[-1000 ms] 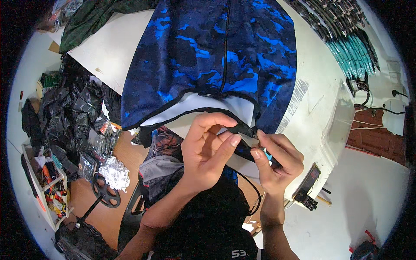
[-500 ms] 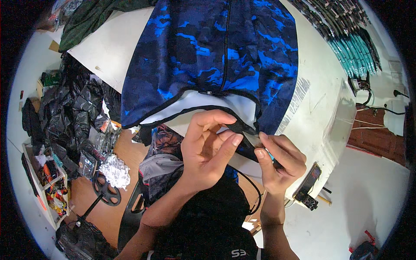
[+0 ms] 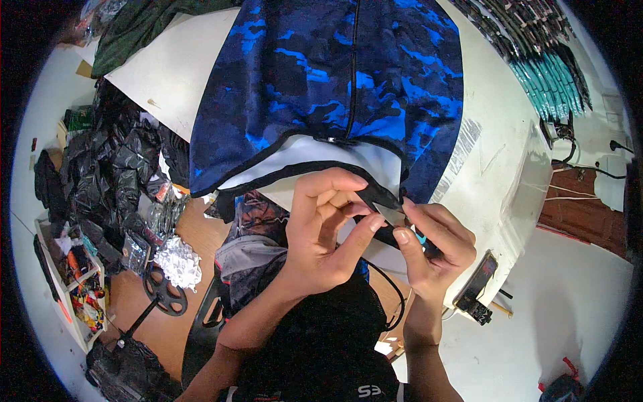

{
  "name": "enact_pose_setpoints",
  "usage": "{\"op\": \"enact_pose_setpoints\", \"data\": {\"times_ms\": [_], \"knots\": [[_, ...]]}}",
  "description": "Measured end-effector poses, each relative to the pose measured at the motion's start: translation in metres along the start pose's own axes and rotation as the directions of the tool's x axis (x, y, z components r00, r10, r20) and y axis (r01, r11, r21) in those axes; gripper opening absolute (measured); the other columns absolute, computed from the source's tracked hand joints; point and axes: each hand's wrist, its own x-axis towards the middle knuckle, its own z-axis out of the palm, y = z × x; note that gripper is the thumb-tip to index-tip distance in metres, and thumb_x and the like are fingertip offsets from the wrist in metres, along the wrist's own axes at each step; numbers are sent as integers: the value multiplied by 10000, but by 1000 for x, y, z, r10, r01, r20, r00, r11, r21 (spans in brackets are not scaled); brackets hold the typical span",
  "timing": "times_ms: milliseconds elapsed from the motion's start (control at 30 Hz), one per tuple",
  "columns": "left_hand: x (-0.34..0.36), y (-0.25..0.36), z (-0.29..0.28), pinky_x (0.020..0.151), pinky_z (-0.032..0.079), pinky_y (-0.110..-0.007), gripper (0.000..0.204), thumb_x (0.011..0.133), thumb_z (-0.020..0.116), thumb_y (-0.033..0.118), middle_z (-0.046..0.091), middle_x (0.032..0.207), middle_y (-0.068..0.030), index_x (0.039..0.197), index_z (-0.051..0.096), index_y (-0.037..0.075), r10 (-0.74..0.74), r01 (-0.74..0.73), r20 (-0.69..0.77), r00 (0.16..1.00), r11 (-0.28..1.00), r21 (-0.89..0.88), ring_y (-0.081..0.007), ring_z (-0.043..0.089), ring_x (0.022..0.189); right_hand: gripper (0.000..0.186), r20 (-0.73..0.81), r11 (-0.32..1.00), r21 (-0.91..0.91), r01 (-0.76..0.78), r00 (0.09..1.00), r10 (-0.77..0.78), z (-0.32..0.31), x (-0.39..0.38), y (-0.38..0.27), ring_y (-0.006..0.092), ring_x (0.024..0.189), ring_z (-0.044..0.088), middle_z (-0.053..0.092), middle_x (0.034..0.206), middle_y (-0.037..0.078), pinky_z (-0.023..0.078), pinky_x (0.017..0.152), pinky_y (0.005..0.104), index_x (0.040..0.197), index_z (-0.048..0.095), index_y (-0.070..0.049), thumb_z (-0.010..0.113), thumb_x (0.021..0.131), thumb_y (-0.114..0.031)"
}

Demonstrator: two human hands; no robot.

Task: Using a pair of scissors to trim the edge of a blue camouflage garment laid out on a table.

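Since a second ago, the left hand [image 3: 320, 246] has moved slightly right on my feed, its thumb drawn farther from the forefinger. The zip pull [image 3: 331, 140] and the near end of the blue camouflage zip-front garment [image 3: 308, 87] have also edged a little right and away from the wearer.

I see the garment spread over the white table [image 3: 175, 70], its printed side up and its near end gaping to show a white lining [image 3: 305, 149]. The black edging [image 3: 281, 175] around that opening runs down to both hands, just beyond the table's near edge.

The left hand's forefinger touches the edging; from here I cannot tell how firmly finger and thumb grip it. The right hand [image 3: 439, 249] is bent around a small blue item [image 3: 420, 239], mostly hidden, with its forefinger tip against the edging. A pale, pointed sliver [image 3: 390, 214] shows between the hands; I cannot make out what it belongs to.

A phone [image 3: 483, 271] in a black holder is at the table's near right edge. A dark green garment [image 3: 144, 30] lies across the far left corner, and turquoise packets [image 3: 546, 84] are stacked beyond the right edge.
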Motion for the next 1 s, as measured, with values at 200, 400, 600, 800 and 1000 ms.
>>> {"op": "enact_pose_setpoints", "data": {"times_ms": [200, 400, 600, 800, 1000], "knots": [[-2, 0, -1, 809, 450, -261, 472, 782, 597, -121, 469, 1085, -99, 1164, 361, 25, -22, 21, 5, 1000, 998, 56, -125, 546, 934, 283, 0, 1000, -19, 4, 1000, -4, -3, -2, 3, 168, 644, 628, 665, 773, 134, 481, 585, 239, 921, 697, 10, 767, 659, -70], [-2, 1, -1, 822, 461, -267, 487, 775, 601, -125, 464, 1096, -101, 1166, 354, 25, -31, 30, 19, 999, 998, 62, -132, 546, 954, 266, -13, 1000, 20, -15, 1000, 16, -4, -4, 6, 164, 624, 624, 663, 753, 130, 474, 567, 233, 908, 699, 10, 763, 656, -50], [-3, 0, 0, 828, 464, -275, 492, 773, 607, -121, 471, 1086, -103, 1165, 347, 24, -43, 43, 7, 999, 998, 47, -140, 549, 956, 268, -10, 999, 53, -13, 1000, 14, -4, -3, 7, 162, 641, 629, 665, 766, 133, 478, 577, 233, 917, 697, 11, 757, 660, -37], [-2, 2, 1, 794, 496, -297, 478, 768, 591, -130, 500, 1016, -146, 1116, 296, 14, -45, 37, 45, 998, 986, 163, -179, 569, 939, 253, -21, 997, 66, 27, 999, -25, -2, 0, 6, 171, 660, 641, 670, 783, 142, 491, 597, 239, 907, 695, 14, 755, 667, -40], [-3, -1, 1, 829, 480, -290, 474, 763, 612, -125, 486, 1077, -138, 1141, 354, -5, 43, -48, 42, 998, 992, 118, -167, 558, 959, 231, -31, 997, 64, 33, 999, -31, -2, -3, 9, 175, 657, 644, 670, 779, 148, 495, 596, 241, 887, 696, 14, 755, 673, -50]]}}
